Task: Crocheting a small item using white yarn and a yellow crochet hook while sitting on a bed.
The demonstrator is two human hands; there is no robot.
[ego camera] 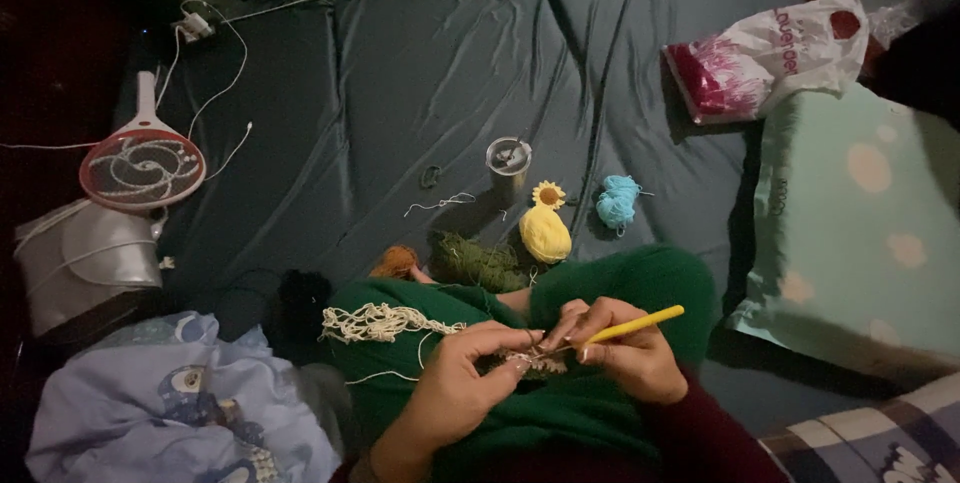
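Right hand [625, 353] gripped a yellow crochet hook [636, 325], fingers closed round it; left hand [470, 368] pinched a small cream crochet piece [530, 361] over the near lap. Only that little motif looked worked; cream yarn [380, 323] lay loose to its left.

Tip of the yellow crochet hook [634, 326] hidden behind the fingers [580, 328]; cream crochet piece [530, 361] mostly covered by both hands. Checked pillow [880, 438] cut off at lower right edge. Small tin's [508, 157] contents indistinct.
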